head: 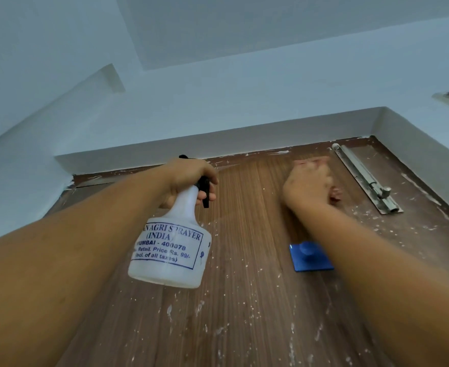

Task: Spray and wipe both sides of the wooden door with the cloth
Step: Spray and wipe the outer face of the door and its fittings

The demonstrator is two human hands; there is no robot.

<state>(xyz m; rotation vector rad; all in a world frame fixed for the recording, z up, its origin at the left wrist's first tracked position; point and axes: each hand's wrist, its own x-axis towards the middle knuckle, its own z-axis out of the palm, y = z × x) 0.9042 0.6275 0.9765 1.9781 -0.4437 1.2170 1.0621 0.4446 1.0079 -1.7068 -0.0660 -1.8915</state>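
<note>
Soft, dim, bluish light; right hand (308, 185) motion-blurred, edges wide-angle warped.

Spray bottle (169, 250): "(INDIA) MUMBAI"

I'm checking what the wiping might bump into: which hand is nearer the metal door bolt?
Right. The right hand is pressed to the door just left of the bolt; the left hand, gripping the spray bottle, is much farther left.

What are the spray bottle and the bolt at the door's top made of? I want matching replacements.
Spray bottle: looks like translucent white plastic, matte, with printed blue lettering and a black trigger. Bolt: appears to be brushed silver metal, judging by its dull grey sheen.
</note>
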